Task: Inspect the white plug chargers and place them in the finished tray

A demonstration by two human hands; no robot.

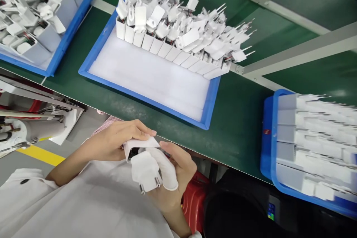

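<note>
Close to my body, below the table's front edge, both hands hold one white plastic housing [142, 143] with a dark opening facing me. My left hand [119, 139] grips its left end, fingers lying over the top. Around the right side, my right hand [178, 167] is closed, with a white cover on one of its fingers. A white two-pin plug piece [145, 171] hangs at the housing's opening, its metal pins pointing down. Whether the right fingers also pinch the plug piece is hidden.
On the green table [240, 126], a blue tray [145, 100] holds a row of white housings with plugs along its far side. Another filled blue tray [58, 57] is at left, a blue bin [275, 134] at right. Metal frame bars [301, 55] rise behind. A red stool [193, 200] is below.
</note>
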